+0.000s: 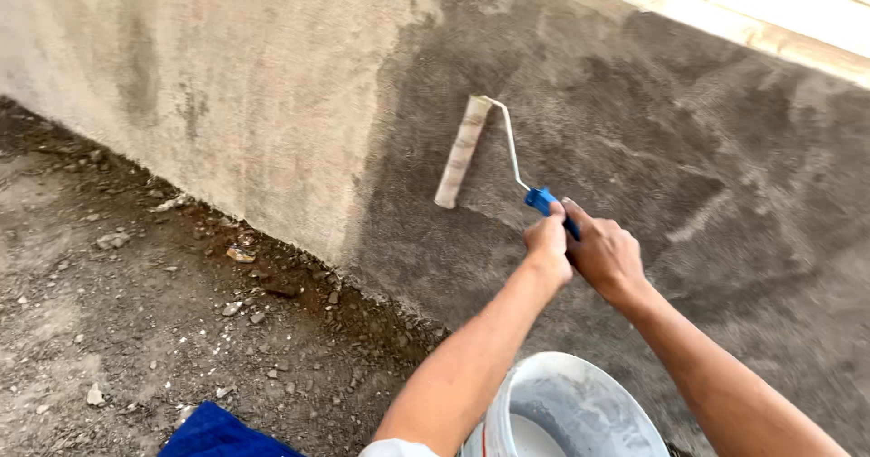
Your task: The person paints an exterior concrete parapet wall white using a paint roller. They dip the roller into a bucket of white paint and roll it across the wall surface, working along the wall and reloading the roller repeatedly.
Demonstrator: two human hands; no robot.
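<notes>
A rough rendered wall (227, 104) fills most of the view, pale and dry on its left part and dark and damp across the right, with the boundary between the two running down just left of the roller. Below it lies bare dirt ground (118, 330) strewn with small stones and crumbs of rubble along the wall's foot. A white bucket (580, 407) stands near the lower edge, between the person's forearms, with pale liquid showing inside; its rim sits close beneath the left forearm, so a dropped elbow could likely knock it and tip it onto the dirt. A blue cloth (213, 434) shows at the bottom edge, well apart from the hands. The paint roller (462, 151) rests its stained sleeve against the damp area, tilted a little off vertical, its thin wire frame bending down to a blue handle (542, 201). Both hands are clamped on that handle: the left hand (548, 249) wrapped tight around it from below, the right hand (605, 256) closed over it just beside, the two touching. Uneven pressure on so coarse a surface might leave skipped patches, and the sleeve passing near the wall's foot could pick up grit.
</notes>
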